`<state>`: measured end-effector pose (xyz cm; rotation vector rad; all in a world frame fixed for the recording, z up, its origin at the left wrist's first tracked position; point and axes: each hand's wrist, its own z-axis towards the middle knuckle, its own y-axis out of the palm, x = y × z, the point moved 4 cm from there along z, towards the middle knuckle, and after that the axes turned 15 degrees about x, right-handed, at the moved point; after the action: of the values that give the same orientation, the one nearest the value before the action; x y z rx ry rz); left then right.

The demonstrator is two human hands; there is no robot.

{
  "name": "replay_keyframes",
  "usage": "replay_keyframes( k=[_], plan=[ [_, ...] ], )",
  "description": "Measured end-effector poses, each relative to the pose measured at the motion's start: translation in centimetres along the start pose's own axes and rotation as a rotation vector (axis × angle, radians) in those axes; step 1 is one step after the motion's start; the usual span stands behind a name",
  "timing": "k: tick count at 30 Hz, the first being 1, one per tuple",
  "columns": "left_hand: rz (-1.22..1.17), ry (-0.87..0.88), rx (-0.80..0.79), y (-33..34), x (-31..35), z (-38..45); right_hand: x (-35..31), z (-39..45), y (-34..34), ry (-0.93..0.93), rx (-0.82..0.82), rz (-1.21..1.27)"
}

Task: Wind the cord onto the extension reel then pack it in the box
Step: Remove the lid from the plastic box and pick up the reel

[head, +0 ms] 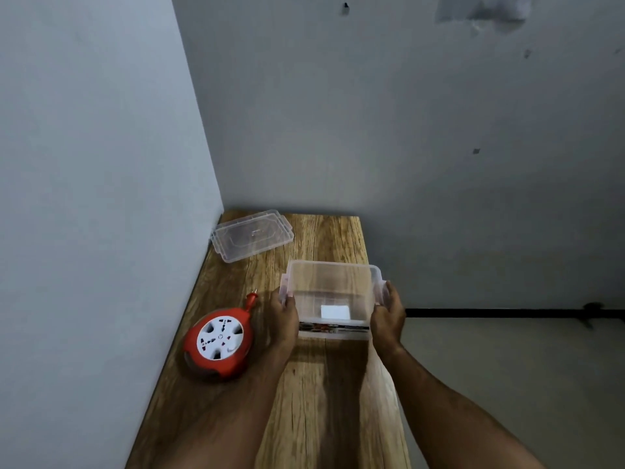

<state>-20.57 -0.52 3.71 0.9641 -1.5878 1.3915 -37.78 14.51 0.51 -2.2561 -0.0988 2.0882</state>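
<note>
A clear plastic box (pixel 333 275) stands open on the wooden table (pixel 318 401), with a white label on its bottom. My left hand (pixel 282 319) grips its left side and my right hand (pixel 389 316) grips its right side. The red extension reel (pixel 219 343), with a white socket face, lies flat on the table to the left of the box. No loose cord shows around it, and its red plug (pixel 251 299) sticks out at the top. The reel is apart from both hands.
The box's clear lid (pixel 252 239) lies at the table's far left corner against the wall. Grey walls bound the table at the left and back. The table's right edge drops to the floor, where a black strip (pixel 507 313) runs along the wall.
</note>
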Motion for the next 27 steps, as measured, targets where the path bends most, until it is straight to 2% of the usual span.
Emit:
replay_keyframes(
  k=[11, 18, 22, 27],
  plan=[
    [-0.028, -0.046, -0.029, -0.9, -1.7, -1.8, 0.4, -1.5, -2.1, -0.100, -0.025, -0.159],
    [-0.170, 0.032, 0.060, -2.3, -0.5, 0.1, -2.5, -2.3, -1.8, -0.306, 0.130, -0.251],
    [-0.208, 0.015, 0.118, -4.0, -0.8, 2.0, -4.3, -4.2, 0.7, -0.398, 0.072, -0.199],
    [-0.221, -0.031, 0.238, -8.1, -2.5, 3.8, -4.9, -8.0, 5.2, -0.376, -0.098, -0.156]
  ],
)
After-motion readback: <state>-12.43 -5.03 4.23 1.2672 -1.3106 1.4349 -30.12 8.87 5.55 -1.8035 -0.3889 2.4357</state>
